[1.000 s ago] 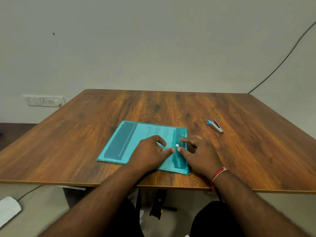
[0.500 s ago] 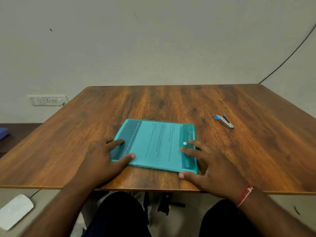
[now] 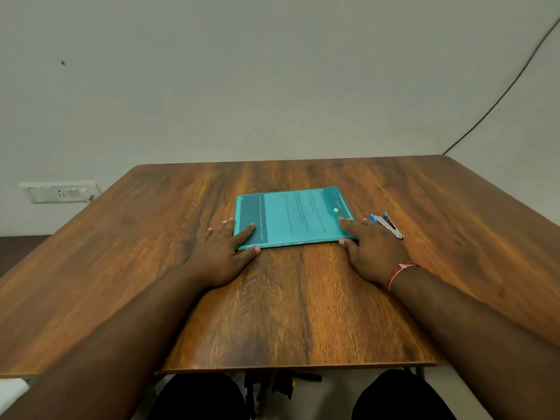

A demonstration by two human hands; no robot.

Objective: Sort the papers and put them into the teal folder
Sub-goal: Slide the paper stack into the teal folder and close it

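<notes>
The teal folder (image 3: 292,218) lies flat in the middle of the wooden table (image 3: 303,298), its flap closed with a white snap button, printed papers showing through the translucent cover. My left hand (image 3: 222,253) lies flat at its near left corner, index finger on the cover and thumb against the near edge. My right hand (image 3: 371,248) lies flat at the near right corner, fingers straight, index finger on the flap and thumb at the edge.
A small silver stapler (image 3: 388,224) with blue ends lies just right of my right hand's fingers. A wall socket (image 3: 60,192) sits at the left, and a dark cable (image 3: 500,98) runs down the wall at the right.
Both hands left the snap button and spread to the folder's near corners. The folder has slid away from me, toward the table's middle and close to the stapler.
</notes>
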